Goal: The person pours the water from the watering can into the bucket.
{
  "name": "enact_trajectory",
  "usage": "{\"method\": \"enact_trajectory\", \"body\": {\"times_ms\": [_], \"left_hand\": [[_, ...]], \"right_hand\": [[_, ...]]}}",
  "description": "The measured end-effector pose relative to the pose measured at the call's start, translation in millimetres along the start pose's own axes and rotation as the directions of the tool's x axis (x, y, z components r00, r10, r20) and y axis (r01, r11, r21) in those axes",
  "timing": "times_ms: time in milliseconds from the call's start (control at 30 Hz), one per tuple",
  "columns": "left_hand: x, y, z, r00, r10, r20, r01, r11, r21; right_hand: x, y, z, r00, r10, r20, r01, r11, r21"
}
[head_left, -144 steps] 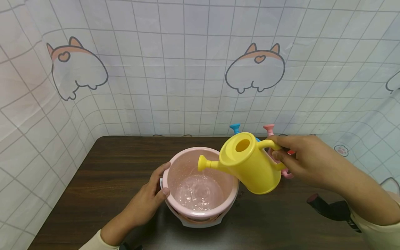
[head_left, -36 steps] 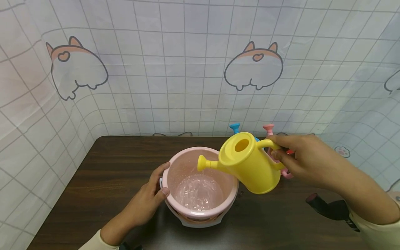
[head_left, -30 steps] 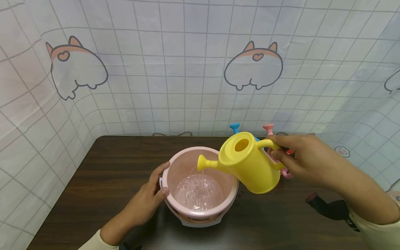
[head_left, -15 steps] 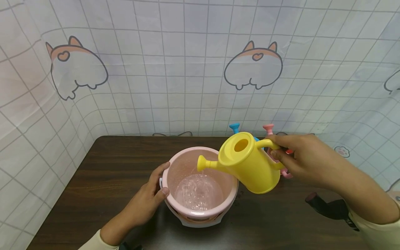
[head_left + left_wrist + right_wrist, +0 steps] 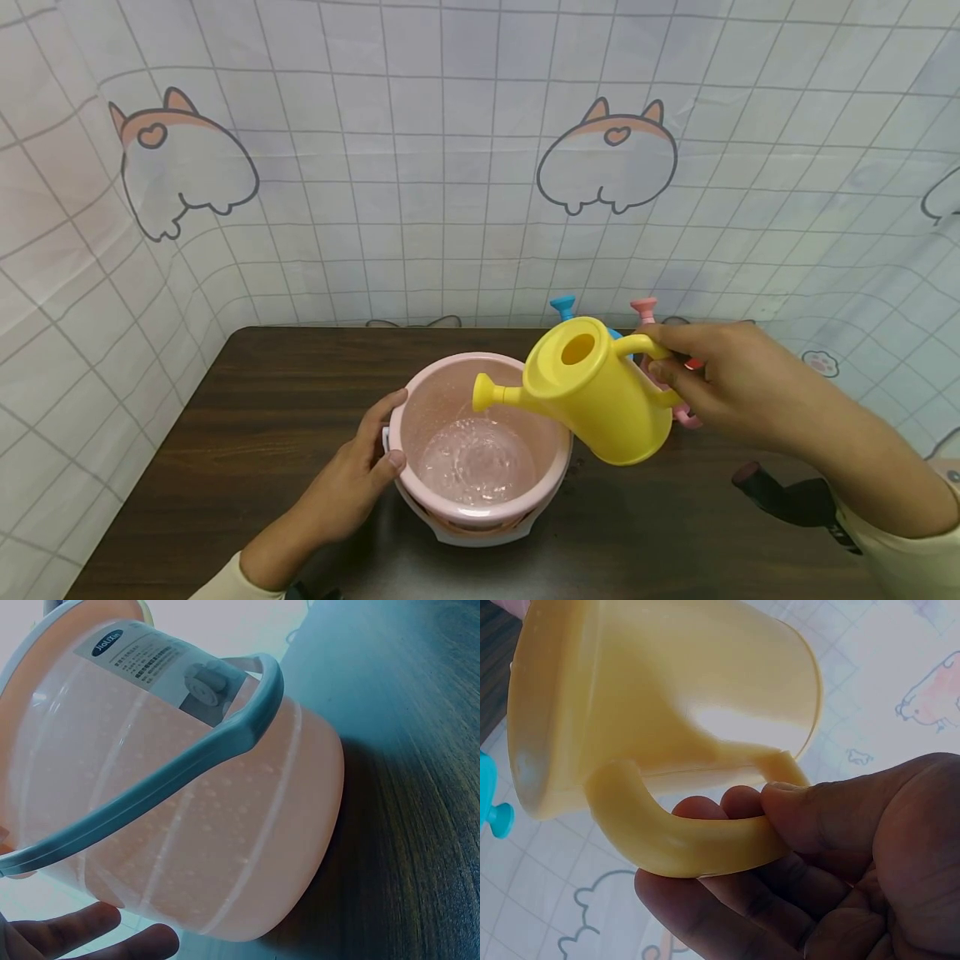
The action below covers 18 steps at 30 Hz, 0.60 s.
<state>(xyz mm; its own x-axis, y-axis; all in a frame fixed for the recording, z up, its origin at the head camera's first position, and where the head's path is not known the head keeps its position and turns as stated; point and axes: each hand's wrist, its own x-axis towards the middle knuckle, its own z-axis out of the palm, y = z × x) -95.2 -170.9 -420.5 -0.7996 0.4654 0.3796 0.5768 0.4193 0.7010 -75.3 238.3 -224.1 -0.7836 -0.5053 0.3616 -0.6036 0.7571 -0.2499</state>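
Observation:
My right hand [image 5: 712, 375] grips the looped handle of a yellow watering can [image 5: 600, 400]; in the right wrist view, thumb and fingers wrap round the handle [image 5: 682, 851]. The can is tilted left, its spout over the opening of a pink bucket [image 5: 558, 475]. A thin trickle falls from the spout onto rippling water [image 5: 476, 462] in the bucket. My left hand [image 5: 352, 483] holds the bucket's left rim, thumb and a fingertip at the edge. The left wrist view shows the bucket's hanging carrying handle [image 5: 150, 795] and two fingers [image 5: 75, 930] beside the wall.
A blue watering can [image 5: 562, 306] and a pink one [image 5: 643, 308] stand behind the yellow can, mostly hidden. Bucket and cans are on a dark wooden table [image 5: 247, 417]. A grid-patterned curtain [image 5: 420, 208] with cartoon dogs hangs behind and at the sides.
Both hands, the bucket and the tilted can stay nearly in place. The ripples on the water shift from frame to frame as the trickle falls.

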Motion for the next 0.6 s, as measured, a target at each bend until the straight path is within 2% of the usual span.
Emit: {"method": "enact_trajectory", "body": {"times_ms": [600], "left_hand": [[-0.3,-0.1,0.2,1.0,-0.019,0.001,0.019,1.0,-0.011]], "right_hand": [[0.3,0.9,0.0,1.0,-0.013,0.001,0.013,1.0,-0.009]]}}
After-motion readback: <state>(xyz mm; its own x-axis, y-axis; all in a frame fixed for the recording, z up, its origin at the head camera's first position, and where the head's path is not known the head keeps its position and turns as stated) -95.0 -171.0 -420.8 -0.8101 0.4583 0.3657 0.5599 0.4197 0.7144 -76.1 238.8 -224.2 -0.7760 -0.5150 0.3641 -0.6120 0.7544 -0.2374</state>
